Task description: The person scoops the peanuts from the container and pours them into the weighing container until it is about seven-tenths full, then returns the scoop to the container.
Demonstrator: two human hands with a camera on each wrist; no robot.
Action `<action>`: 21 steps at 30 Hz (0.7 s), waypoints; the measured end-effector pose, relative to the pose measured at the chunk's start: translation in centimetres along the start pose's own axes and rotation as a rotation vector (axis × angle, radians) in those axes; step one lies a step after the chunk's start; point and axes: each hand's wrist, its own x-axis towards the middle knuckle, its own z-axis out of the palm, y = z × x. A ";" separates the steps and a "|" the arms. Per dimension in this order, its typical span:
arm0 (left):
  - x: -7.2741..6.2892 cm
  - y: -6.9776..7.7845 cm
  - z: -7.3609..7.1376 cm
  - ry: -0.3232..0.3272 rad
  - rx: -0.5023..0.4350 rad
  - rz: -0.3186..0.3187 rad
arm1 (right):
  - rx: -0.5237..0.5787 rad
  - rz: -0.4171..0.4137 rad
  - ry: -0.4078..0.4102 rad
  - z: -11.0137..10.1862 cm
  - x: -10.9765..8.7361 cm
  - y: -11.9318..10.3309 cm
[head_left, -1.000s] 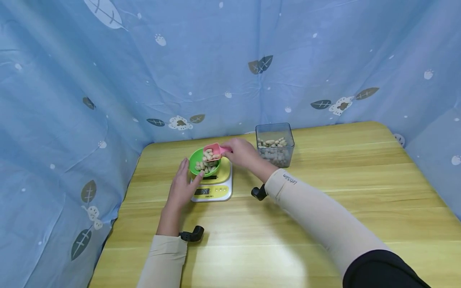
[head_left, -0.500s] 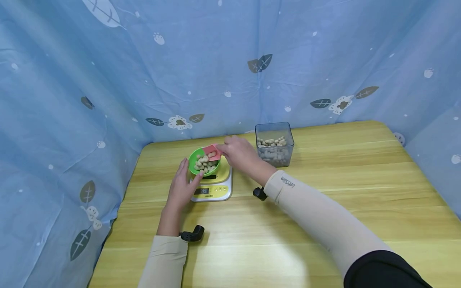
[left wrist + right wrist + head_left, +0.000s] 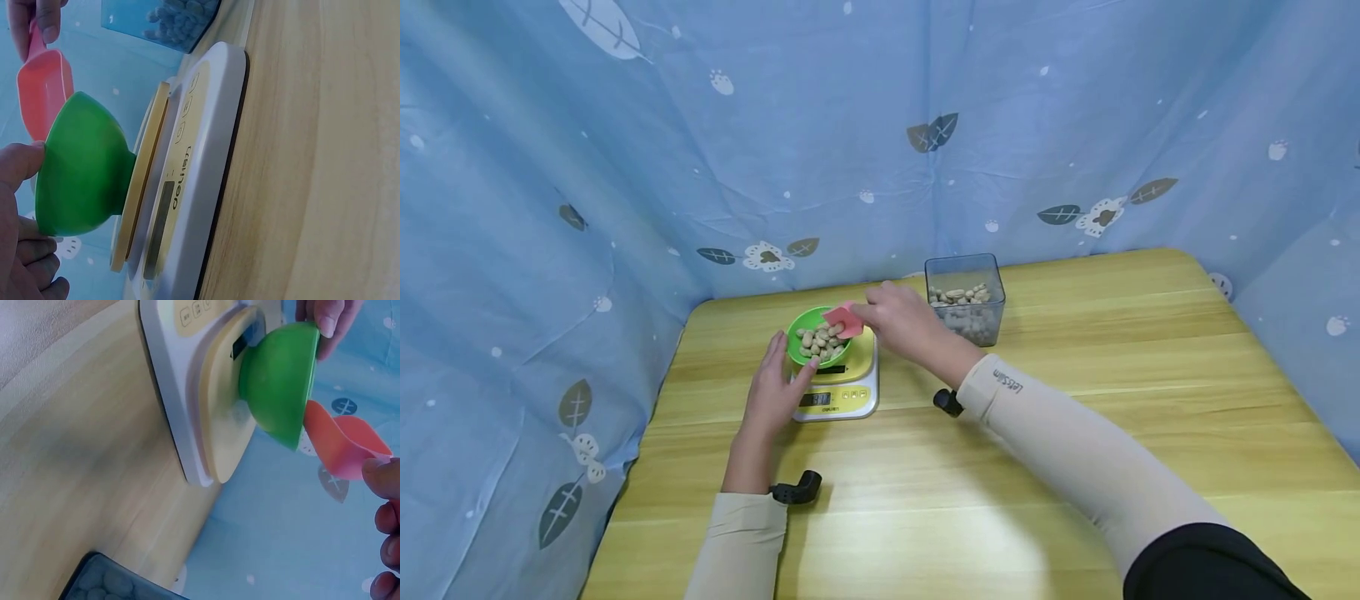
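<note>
A green bowl (image 3: 801,323) of peanuts (image 3: 818,343) stands on the yellow platform of a kitchen scale (image 3: 862,402), whose digits are blurred. My left hand (image 3: 771,396) holds the bowl at its left side, thumb and fingers spread along the rim, as the left wrist view shows. My right hand (image 3: 908,323) pinches the handle of a pink scoop (image 3: 846,320). The scoop is tipped over the bowl's right rim; in the right wrist view its lip (image 3: 312,415) meets the rim. The right thumb and fingers hide most of the handle.
Right of the scale, a clear grey square container (image 3: 966,323) holds more peanuts near the table's back edge. The wooden table (image 3: 1075,375) extends to the right and front. A blue patterned curtain (image 3: 850,125) hangs close behind and along the left side.
My right hand has tilted the scoop down, and peanuts have slid from it into the bowl. The scale's digits have changed. My left hand has stayed at the bowl.
</note>
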 end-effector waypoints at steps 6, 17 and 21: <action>-0.1 0.2 -0.1 -0.010 0.005 -0.013 | 0.019 -0.004 0.020 -0.1 -0.1 0.2; 0.0 0.3 -0.1 -0.003 0.003 -0.002 | -0.070 -0.019 0.127 -0.5 -0.2 0.5; 0.0 0.4 -0.1 -0.003 0.004 -0.009 | -0.039 0.005 0.111 -0.4 -0.4 0.7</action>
